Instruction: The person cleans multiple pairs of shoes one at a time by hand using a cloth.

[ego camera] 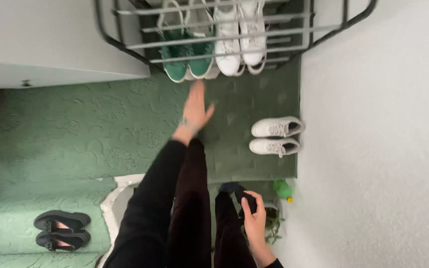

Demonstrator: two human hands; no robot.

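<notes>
- The left hand (pixel 195 108) is stretched out toward twelve o'clock, open with fingers together and thumb spread, holding nothing. It hangs over the green carpet (pixel 100 129), just short of the shoe rack (pixel 234 37).
- The nearest thing to it is the pair of green and white sneakers (pixel 187 62) on the rack, at about twelve o'clock from the fingertips, not touched.
- Beside that pair, toward one o'clock, stands a pair of white sneakers (pixel 239 44) on the same rack.
- The right hand (pixel 254 221), low at five o'clock, is closed around a dark object (pixel 247 201); I cannot tell what it is.
- A second pair of white shoes (pixel 276 135) lies on the carpet at three o'clock, by the wall.
- Black shoes (pixel 60 229) sit at eight o'clock, well apart.
</notes>
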